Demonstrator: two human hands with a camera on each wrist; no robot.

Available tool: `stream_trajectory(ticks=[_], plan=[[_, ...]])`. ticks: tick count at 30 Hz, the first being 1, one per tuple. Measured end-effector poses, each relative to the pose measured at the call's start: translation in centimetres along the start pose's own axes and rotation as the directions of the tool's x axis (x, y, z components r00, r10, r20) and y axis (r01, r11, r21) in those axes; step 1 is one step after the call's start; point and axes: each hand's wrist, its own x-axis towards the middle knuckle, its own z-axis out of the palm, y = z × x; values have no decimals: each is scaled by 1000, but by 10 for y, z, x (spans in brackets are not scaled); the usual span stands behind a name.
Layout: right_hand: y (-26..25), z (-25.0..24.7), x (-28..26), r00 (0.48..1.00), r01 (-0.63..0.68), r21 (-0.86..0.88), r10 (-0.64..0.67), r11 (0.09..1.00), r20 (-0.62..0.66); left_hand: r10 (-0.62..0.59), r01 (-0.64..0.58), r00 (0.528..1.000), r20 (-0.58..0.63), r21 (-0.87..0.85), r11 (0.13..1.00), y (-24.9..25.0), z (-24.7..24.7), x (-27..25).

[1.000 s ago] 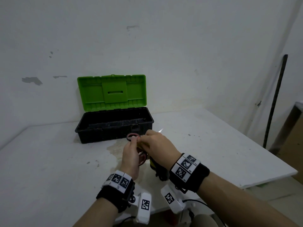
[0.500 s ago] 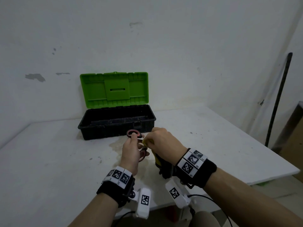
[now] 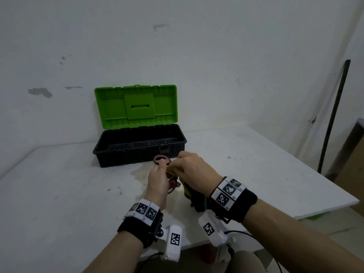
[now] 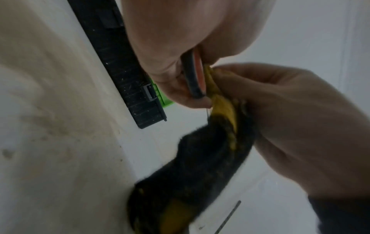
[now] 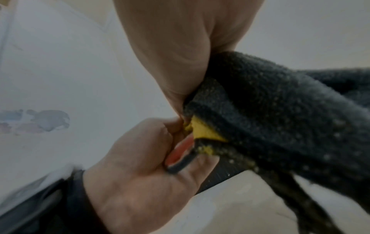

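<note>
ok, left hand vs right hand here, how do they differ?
The left hand grips the scissors by their red-lined handle rings; the right hand pinches a black and yellow cloth against them. One handle ring sticks out above the left hand; the cloth hangs down below the right hand. Both hands meet above the white table, in front of the open toolbox.

Dim, flat light
Your head view is evenly grey, walls bowing at its edges, faint shadow under the toolbox point(image 3: 137, 154) beyond your right hand point(image 3: 194, 170); both wrist views run dark, grainy and blurred close up.
</note>
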Motion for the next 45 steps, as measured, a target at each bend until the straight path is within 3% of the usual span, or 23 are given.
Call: stream_trajectory(ticks=[5,10,14,19,21,25,27,31,36,38,41,45], plan=[[5,1,1,1000,-5,10,4,1000,4,21,-21,1000,-21,-25,999,3,-2,1],[15,-5,-2,995,-22,64,28,998,-94,-4,0,999,-32,-103,995,6,-7,4],[8,9,-5,1000,-2,26,3,1000,-10,3,-5,1000,-31,-60,998,4,-1,2],[19,5,4,991,-112,49,115,993,-75,-6,3,1000,-28,-111,994,4,-2,0],[17,0,5,993,-81,47,85,996,-78,-4,1,1000,-18,-111,994,4,-3,1],[2,3,-1,993,83,-3,-83,997,85,22,-22,1000,-5,-55,998,6,-5,1],[3,6,-2,988,115,-82,-105,990,115,31,-30,999,15,-50,998,4,-5,-1],[12,3,3,996,69,-188,-58,980,62,23,-23,999,32,-17,1000,3,-6,-2],[3,9,-4,986,147,-141,-134,979,99,38,-40,999,24,58,998,2,-5,-3],[6,12,-4,990,121,-148,-107,982,95,43,-45,999,25,60,997,1,-5,-4],[14,9,-1,998,57,-191,-54,980,23,35,-36,999,12,45,998,1,-5,-4],[9,11,-5,990,117,-123,-125,985,-64,35,-35,999,1,4,999,5,0,-2]])
